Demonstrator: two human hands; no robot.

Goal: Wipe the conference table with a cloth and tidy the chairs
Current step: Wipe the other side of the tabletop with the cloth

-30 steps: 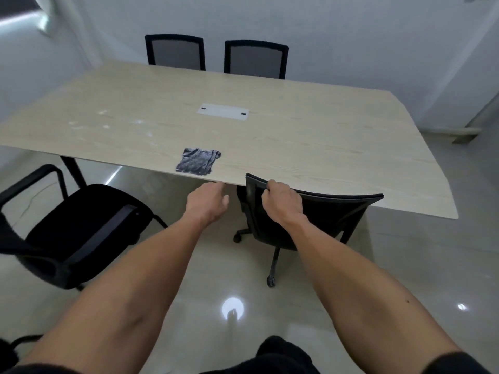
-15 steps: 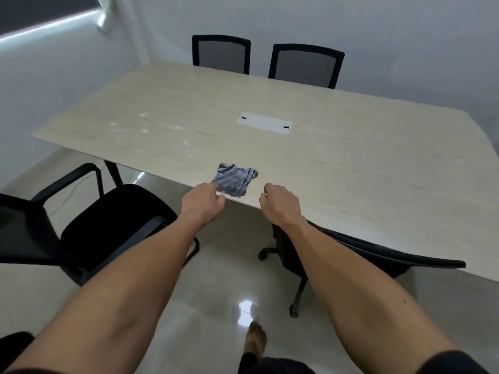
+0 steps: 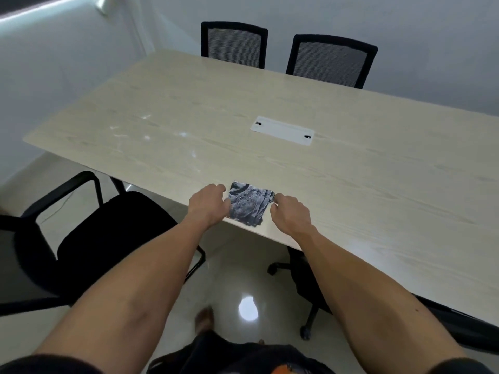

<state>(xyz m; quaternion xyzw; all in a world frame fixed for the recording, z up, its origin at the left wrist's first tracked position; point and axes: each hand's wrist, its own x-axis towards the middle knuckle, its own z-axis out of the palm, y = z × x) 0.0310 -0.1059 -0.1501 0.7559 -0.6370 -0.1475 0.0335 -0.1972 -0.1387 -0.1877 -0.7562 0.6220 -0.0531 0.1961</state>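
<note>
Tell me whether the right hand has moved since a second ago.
Yes. The right hand left the chair back and went forward over the table edge, now at the grey cloth.

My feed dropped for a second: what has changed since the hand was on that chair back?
The right hand let go of the chair, now tucked under the table, and both hands moved up to the cloth. The left hand reaches its left edge; the right fingers touch its right corner. The cloth has not shifted, nor have the two far chairs.
</note>
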